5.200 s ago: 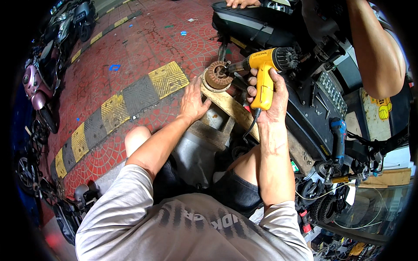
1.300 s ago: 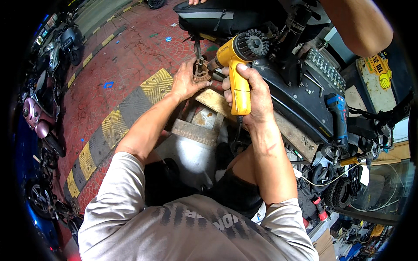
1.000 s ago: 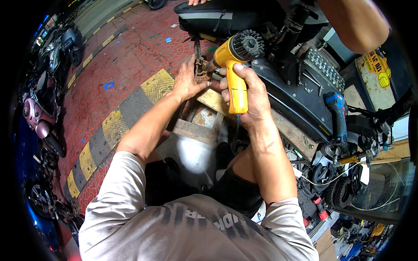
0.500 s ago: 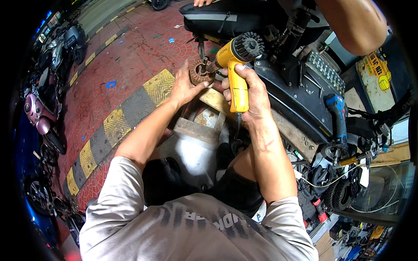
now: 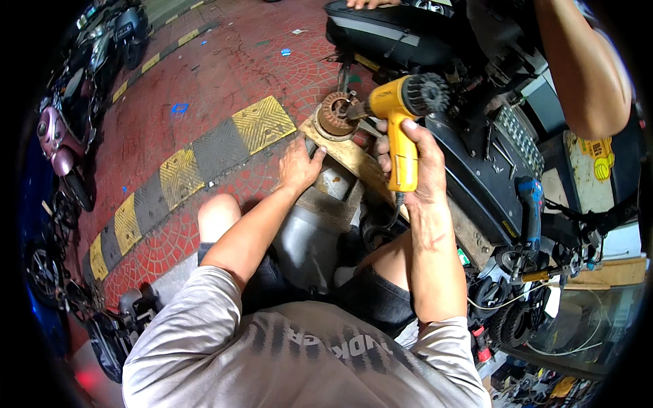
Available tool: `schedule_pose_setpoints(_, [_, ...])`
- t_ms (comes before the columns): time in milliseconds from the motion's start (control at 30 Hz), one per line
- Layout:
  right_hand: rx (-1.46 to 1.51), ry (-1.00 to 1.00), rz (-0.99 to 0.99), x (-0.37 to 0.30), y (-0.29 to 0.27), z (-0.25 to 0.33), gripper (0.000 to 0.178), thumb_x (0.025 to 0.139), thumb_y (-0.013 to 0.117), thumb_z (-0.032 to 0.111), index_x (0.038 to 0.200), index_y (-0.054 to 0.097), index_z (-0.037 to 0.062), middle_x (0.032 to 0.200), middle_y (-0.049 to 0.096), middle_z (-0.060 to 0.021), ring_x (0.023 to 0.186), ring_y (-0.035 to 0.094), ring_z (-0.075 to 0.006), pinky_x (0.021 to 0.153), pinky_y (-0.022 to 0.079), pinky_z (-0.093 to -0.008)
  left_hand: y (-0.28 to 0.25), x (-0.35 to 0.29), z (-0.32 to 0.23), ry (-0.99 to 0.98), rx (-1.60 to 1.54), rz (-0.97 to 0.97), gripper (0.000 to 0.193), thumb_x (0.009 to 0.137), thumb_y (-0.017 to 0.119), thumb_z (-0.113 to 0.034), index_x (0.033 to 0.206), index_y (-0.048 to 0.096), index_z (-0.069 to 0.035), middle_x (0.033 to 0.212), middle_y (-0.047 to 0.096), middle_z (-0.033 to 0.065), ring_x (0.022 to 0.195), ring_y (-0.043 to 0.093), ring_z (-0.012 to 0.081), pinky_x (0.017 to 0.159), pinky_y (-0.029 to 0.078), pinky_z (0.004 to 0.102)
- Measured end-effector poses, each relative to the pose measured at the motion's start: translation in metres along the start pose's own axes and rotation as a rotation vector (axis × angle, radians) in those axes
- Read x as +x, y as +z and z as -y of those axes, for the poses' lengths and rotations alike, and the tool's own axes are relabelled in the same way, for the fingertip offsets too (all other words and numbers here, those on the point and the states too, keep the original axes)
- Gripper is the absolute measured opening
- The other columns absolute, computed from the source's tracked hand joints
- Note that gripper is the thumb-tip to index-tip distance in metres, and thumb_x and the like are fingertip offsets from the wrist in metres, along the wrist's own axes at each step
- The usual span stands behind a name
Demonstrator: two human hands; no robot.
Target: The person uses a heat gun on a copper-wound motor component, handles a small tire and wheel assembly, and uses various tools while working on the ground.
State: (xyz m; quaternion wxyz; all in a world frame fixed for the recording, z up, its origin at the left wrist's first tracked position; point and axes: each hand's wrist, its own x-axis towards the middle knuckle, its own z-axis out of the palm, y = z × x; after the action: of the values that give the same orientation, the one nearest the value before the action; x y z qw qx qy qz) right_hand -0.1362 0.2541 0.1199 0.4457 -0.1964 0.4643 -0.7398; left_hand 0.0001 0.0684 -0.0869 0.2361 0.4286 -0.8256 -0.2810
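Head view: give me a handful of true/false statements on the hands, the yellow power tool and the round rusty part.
1. The right hand grips the yellow power tool by its handle. True.
2. The tool's tip points at the round rusty part. True.
3. The left hand holds the round rusty part up in the air. False: the hand rests on the wooden board, below the part, which sits on the board.
4. The blue tool is in the left hand. False: it lies at right, unheld.
5. The paving is green. False: it is red brick paving.
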Motion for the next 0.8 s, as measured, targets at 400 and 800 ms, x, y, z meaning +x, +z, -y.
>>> schedule_pose_setpoints(400, [-0.16,0.022,0.061,-0.028,0.01,-0.021,0.061,0.085,0.07,0.024,0.134,0.054,-0.0092,0.097,0.07,-0.0213,0.066,0.068,-0.0269,0.06,0.06,-0.0342,-0.007,0.006,0.004,-0.048,-0.092,0.003,0.061,0.097,0.068,-0.047,0.129,0.06,0.004,0.129,0.064,0.0279,0.125,0.06,0.0443,0.104,0.05,0.0556])
schedule_pose_setpoints(800, [-1.061,-0.073,-0.039,-0.073,0.072,-0.121,0.027,0.087,0.074,0.0,0.114,0.07,0.0001,0.099,0.073,-0.0031,0.087,0.067,-0.0135,0.079,0.055,-0.0299,-0.038,0.003,0.024,-0.429,-0.993,0.078,0.028,0.101,0.07,-0.025,0.113,0.075,0.0,0.108,0.078,0.0113,0.102,0.071,0.0216,0.092,0.055,0.0365])
